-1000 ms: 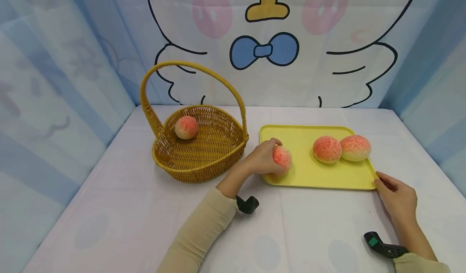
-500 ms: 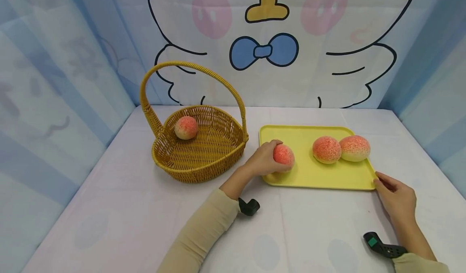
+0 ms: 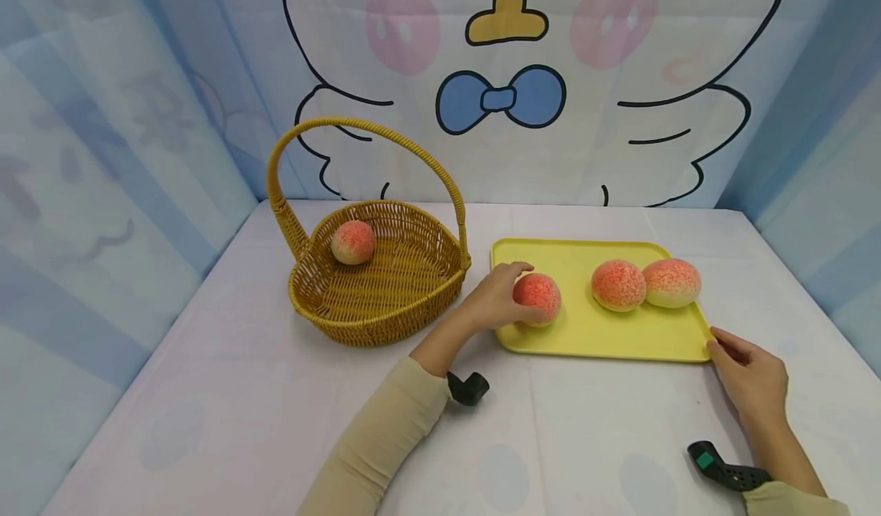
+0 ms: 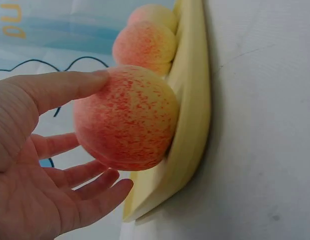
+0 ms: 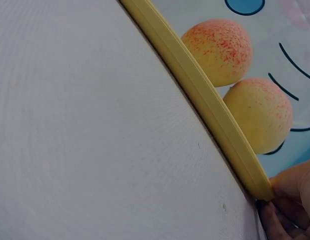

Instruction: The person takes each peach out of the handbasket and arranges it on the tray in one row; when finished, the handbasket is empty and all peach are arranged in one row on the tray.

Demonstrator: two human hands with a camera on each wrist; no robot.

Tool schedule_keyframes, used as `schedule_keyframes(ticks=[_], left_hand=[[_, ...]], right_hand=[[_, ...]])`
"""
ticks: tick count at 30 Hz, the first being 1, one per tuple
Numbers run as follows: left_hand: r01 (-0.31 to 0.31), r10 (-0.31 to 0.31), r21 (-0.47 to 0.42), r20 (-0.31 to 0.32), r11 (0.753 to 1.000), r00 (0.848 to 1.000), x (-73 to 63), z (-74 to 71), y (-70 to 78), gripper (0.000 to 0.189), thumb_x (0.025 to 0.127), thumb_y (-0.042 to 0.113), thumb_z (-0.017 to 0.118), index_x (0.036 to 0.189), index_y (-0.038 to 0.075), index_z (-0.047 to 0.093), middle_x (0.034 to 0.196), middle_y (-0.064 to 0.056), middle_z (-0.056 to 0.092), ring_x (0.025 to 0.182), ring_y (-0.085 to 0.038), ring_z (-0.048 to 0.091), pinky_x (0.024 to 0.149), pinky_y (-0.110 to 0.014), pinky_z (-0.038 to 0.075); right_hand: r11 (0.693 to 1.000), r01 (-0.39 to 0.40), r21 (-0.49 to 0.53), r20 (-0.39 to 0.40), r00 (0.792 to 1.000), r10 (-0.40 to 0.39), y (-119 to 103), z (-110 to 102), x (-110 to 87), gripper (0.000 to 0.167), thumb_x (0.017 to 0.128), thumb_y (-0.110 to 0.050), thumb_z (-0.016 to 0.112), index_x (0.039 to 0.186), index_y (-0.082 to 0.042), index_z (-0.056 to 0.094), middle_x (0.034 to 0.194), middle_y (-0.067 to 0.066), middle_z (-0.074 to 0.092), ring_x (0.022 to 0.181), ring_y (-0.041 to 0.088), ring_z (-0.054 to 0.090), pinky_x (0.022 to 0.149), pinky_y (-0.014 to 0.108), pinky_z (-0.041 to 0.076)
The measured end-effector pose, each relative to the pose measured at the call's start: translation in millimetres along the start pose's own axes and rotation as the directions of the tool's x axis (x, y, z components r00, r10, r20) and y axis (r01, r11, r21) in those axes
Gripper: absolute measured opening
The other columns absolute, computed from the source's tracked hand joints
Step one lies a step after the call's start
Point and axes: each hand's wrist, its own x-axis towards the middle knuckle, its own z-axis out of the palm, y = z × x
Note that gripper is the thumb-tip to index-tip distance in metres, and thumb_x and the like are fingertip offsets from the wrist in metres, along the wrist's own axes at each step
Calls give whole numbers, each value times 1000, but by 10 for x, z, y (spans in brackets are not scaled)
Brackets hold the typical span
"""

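Observation:
In the head view my left hand (image 3: pixel 497 299) is at the left end of the yellow tray (image 3: pixel 578 340), beside a pink-red toy peach (image 3: pixel 538 300) that sits on it. The thumb lies along this peach in the left wrist view, while the other fingers (image 4: pixel 102 200) are spread loosely on its other side; whether they touch it is unclear. My right hand (image 3: pixel 752 374) pinches the tray's near right corner between thumb and fingers. Two more peaches (image 3: pixel 619 285) sit side by side towards the tray's right end.
Left of the tray stands a brown wicker basket (image 3: pixel 375 331) with a tall arched handle (image 3: pixel 385 129). Another peach (image 3: pixel 353 242) lies inside at its back left. A pale cloth (image 3: pixel 241 417) covers the table, and printed curtains (image 3: pixel 110 164) enclose the back and sides.
The left peach has shifted slightly right. My left fingers have loosened around it and drawn a little left, so more of it shows. My right hand keeps its place at the tray corner.

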Motion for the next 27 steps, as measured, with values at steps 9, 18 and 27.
schedule_keyframes(ticks=[9,18,27], left_hand=[[-36,36,-7,-5,999,999,-21,-67,34,49,81,17,71,126,8,52,120,-6,50,107,-19,48,85,-23,42],[-45,42,-32,-80,998,996,12,69,52,46,81,18,71,123,9,54,113,-4,50,100,-14,48,83,-20,41],[-26,21,-65,-81,998,997,81,96,53,45,81,19,72,122,11,53,109,-1,49,97,-14,48,80,-20,41]], right_hand=[[1000,-12,-1,0,1000,12,-11,5,-4,49,94,-34,46,136,-7,44,134,21,44,121,35,37,97,45,35],[1000,-18,-3,0,1000,18,-22,-1,-1,49,94,-34,46,136,-8,44,134,20,44,120,34,38,96,39,38],[1000,-26,-1,-2,1000,26,-16,0,-7,49,94,-34,47,136,-8,44,135,20,43,120,33,38,96,38,38]])
